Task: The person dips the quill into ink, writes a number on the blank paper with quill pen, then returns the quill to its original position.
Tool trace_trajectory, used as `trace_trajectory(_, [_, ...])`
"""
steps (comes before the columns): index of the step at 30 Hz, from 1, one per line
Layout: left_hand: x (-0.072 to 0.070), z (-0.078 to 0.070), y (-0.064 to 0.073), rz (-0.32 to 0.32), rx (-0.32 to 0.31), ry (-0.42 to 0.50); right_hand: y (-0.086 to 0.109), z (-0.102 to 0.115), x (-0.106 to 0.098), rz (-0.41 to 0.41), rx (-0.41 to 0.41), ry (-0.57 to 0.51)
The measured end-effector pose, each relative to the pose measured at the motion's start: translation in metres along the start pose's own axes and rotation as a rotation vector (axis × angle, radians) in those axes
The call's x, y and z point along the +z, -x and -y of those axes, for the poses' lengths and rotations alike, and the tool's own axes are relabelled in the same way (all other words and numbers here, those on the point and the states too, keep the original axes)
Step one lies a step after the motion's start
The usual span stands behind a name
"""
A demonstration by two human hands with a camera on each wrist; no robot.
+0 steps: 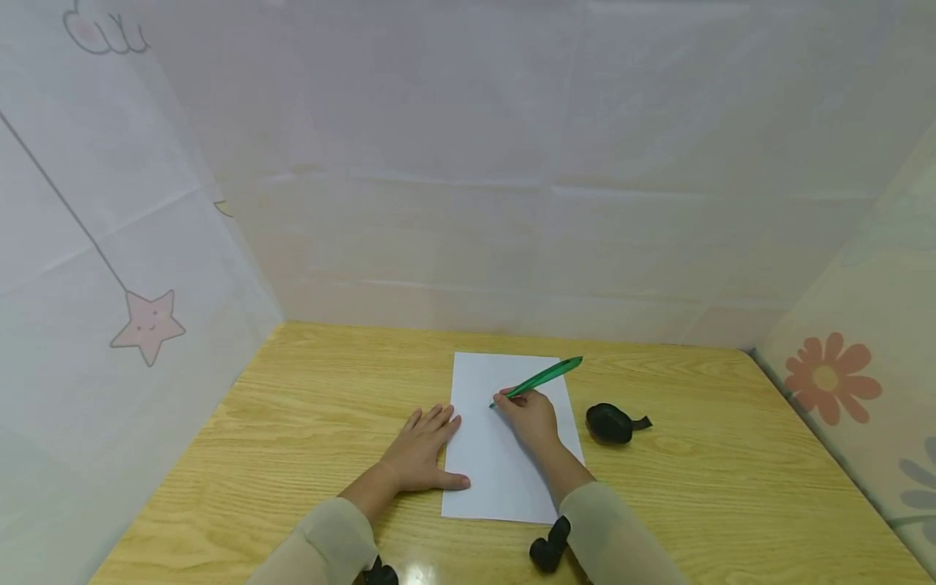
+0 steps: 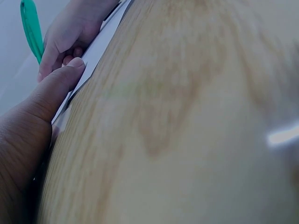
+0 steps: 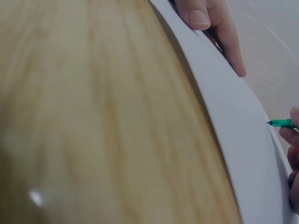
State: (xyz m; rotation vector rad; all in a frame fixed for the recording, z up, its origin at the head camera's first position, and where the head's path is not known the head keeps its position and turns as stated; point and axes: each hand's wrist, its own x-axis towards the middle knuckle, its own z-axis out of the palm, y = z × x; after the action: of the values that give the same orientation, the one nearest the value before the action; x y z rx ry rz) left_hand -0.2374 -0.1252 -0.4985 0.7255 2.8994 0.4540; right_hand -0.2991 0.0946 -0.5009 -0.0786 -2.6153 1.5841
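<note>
A blank white sheet of paper (image 1: 504, 479) lies on the wooden table in front of me. My left hand (image 1: 422, 453) rests flat at its left edge, fingers spread and the thumb on the paper. Over the middle of the sheet, my right hand (image 1: 534, 420) pinches a green pen (image 1: 547, 375) between thumb and fingers. The pen slants up to the right, its tip pointing down and left at the paper. In the right wrist view the dark tip of the pen (image 3: 280, 123) shows close to the sheet; whether it touches cannot be told.
Right of the paper sits a rounded black object (image 1: 609, 423) with a short strap-like tab. The wooden table (image 1: 307, 406) reaches back to a pale hanging sheet (image 1: 468, 244). Printed cloth with a star (image 1: 148, 325) hangs on the left, and flowered cloth (image 1: 834, 378) on the right.
</note>
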Motion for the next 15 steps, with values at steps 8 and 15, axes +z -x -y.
trace_trajectory(8, [0.0005,0.0001,0.0001,-0.005,-0.001,0.001,0.0019,-0.0017,-0.0003,0.013,-0.003,-0.009])
trace_trajectory(15, [-0.0009,-0.0008,-0.0002,-0.004,-0.003,0.004,0.0049,-0.0001,-0.0014,0.025,0.000,-0.013])
